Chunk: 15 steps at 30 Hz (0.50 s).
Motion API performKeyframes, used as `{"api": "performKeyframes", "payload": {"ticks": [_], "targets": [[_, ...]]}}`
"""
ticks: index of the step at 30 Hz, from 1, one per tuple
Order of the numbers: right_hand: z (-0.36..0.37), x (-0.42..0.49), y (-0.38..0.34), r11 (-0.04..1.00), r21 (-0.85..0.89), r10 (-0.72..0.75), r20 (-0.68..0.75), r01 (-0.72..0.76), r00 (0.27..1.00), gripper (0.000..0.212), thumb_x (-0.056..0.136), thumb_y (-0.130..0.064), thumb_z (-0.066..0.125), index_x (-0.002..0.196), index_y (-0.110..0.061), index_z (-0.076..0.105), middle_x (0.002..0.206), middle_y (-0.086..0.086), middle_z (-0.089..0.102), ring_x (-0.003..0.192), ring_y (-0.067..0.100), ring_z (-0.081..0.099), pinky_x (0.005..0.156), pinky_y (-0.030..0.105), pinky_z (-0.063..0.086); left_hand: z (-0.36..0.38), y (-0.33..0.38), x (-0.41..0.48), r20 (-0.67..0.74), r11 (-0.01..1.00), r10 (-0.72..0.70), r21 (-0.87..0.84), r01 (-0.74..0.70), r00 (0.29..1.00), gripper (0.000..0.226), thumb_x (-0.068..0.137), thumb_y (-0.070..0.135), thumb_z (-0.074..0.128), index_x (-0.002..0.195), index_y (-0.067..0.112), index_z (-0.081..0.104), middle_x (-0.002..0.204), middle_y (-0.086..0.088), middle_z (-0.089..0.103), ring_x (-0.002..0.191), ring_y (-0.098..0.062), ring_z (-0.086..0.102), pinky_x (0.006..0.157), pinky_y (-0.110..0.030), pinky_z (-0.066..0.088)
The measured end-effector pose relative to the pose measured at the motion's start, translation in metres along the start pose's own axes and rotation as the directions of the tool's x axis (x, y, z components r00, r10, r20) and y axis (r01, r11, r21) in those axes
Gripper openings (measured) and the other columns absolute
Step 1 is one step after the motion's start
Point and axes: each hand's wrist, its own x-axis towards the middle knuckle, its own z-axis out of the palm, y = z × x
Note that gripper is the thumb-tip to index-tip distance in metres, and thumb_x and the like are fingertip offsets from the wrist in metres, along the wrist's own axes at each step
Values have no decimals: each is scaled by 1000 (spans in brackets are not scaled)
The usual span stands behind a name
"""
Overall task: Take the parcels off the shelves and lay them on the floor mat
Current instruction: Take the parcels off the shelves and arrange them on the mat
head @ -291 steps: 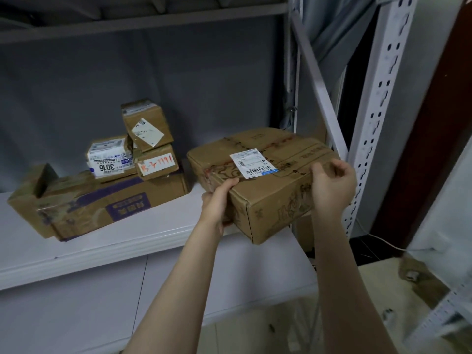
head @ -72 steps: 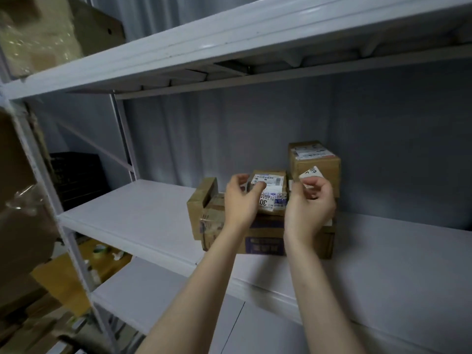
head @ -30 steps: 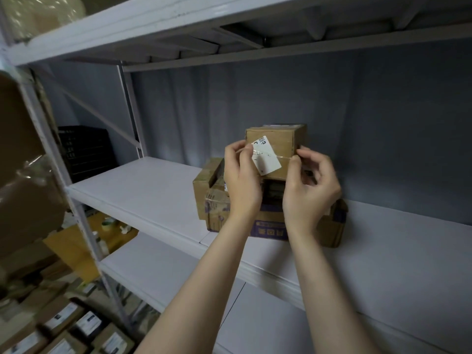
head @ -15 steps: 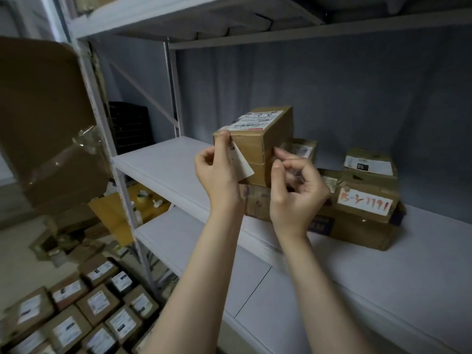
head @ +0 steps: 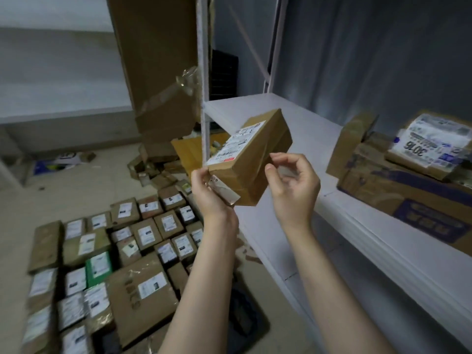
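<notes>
My left hand (head: pixel 212 192) grips the lower corner of a small brown parcel (head: pixel 255 159) with a white shipping label, held tilted in the air in front of the white shelf (head: pixel 293 131). A loose label flap hangs by my left fingers. My right hand (head: pixel 293 185) is beside the parcel with loosely curled fingers. Its thumb tip touches the parcel's side and its fingers hold nothing. Several labelled parcels (head: pixel 143 290) lie in rows on the dark floor mat (head: pixel 245 318) at the lower left.
On the shelf at the right stands a large brown box (head: pixel 398 190) with a parcel marked 3016 (head: pixel 431 146) on top. A white shelf post (head: pixel 204 98) and a tall taped cardboard box (head: pixel 158 60) stand ahead. Cardboard scraps litter the floor behind the mat.
I have turned left from the shelf toward the floor with the small parcel. My right hand has loosened its hold, and the parcel is tilted more.
</notes>
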Motion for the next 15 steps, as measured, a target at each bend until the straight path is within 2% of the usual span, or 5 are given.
{"api": "performKeyframes", "payload": {"ticks": [2, 5, 9, 13, 15], "targets": [[11, -13, 21, 987, -34, 159, 93, -157, 983, 17, 82, -16, 73, 98, -14, 68, 99, -2, 71, 96, 11, 67, 74, 21, 55, -34, -1, 11, -86, 1000, 14, 27, -12, 996, 23, 86, 31, 53, 92, 15, 66, 87, -4, 70, 77, -20, 67, 66, -28, 51], [26, -36, 54, 903, -116, 429, 232, -413, 873, 28, 75, -37, 72, 100, -24, 68, 100, -7, 72, 96, 9, 69, 78, 28, 56, -82, -6, 24, -246, 984, 93, 169, -52, 965, 28, 82, 28, 56, 101, 9, 63, 108, -18, 66, 98, -32, 64, 79, -38, 47], [44, -72, 99, 737, -224, 667, 392, -637, 634, 28, 87, -38, 69, 108, -19, 68, 100, -4, 75, 92, 7, 71, 81, 33, 56, -137, -19, 23, -333, 888, 320, 430, -159, 887, 14, 83, 10, 58, 96, 4, 60, 86, 3, 62, 69, 2, 60, 69, -22, 43], [55, -109, 137, 533, -288, 798, 485, -796, 358, 18, 96, -41, 60, 104, -26, 66, 91, -10, 77, 81, 7, 73, 66, 29, 59, -182, -39, 16, -346, 874, 273, 479, -81, 898, 49, 66, 22, 59, 113, 8, 60, 100, -2, 64, 83, -6, 62, 65, -16, 48], [56, -128, 159, 376, -331, 857, 479, -866, 189, 19, 94, -44, 60, 106, -31, 67, 93, -8, 77, 86, 12, 74, 71, 36, 61, -208, -51, 15, -381, 865, 226, 502, -5, 897, 59, 63, 23, 60, 121, 9, 58, 112, -7, 65, 99, -15, 62, 70, -17, 49]]}}
